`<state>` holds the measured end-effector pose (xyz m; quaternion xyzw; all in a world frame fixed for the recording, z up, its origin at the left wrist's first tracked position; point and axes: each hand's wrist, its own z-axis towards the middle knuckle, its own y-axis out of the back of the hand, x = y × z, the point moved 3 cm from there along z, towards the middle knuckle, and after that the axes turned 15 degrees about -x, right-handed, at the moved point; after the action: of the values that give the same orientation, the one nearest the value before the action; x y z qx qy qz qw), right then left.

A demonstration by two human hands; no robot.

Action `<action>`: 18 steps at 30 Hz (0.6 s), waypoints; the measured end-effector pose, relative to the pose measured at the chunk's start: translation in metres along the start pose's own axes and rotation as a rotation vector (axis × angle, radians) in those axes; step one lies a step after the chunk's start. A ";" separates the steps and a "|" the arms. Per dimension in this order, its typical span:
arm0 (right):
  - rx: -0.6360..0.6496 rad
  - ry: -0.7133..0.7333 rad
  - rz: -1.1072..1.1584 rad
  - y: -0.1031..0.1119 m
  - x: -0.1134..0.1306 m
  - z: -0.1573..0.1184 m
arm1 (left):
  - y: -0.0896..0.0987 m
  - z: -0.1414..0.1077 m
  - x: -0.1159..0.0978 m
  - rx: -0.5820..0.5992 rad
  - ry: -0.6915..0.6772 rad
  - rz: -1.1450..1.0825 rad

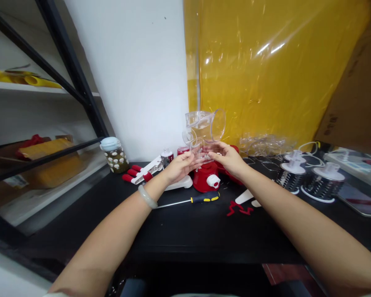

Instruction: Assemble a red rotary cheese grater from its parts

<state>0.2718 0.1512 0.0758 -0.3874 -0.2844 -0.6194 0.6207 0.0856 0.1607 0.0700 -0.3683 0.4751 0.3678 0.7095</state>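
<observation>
Both hands hold a clear plastic grater housing in front of me, raised above the black table. My left hand grips its lower left side, fingers reaching under it. On the lower right side, my right hand has its thumb and fingers closed round the plastic. Directly below and behind stands a red grater base with a white knob on its front, partly hidden by my hands. A screwdriver with a dark blue and yellow handle lies in front of the base.
Red-and-white handles lie left, near a lidded jar. Metal grater drums stand at right beside a phone. Red strips lie on the black table. Clear plastic parts are heaped behind.
</observation>
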 end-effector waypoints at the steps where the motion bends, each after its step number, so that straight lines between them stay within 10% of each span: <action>1: 0.031 -0.010 0.027 -0.001 -0.001 -0.001 | 0.001 -0.001 0.000 0.022 0.022 0.001; 6: 0.159 -0.143 0.232 -0.007 -0.004 -0.004 | 0.001 0.001 -0.004 0.052 -0.044 0.187; 13: 0.074 -0.185 0.303 -0.005 -0.010 0.000 | 0.009 0.010 -0.007 -0.135 -0.333 0.485; 18: -0.022 -0.163 0.211 0.000 -0.021 0.003 | 0.014 0.016 0.006 -0.103 -0.277 0.396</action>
<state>0.2702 0.1650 0.0601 -0.4712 -0.2848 -0.5200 0.6531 0.0812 0.1820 0.0663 -0.2499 0.4168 0.5706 0.6620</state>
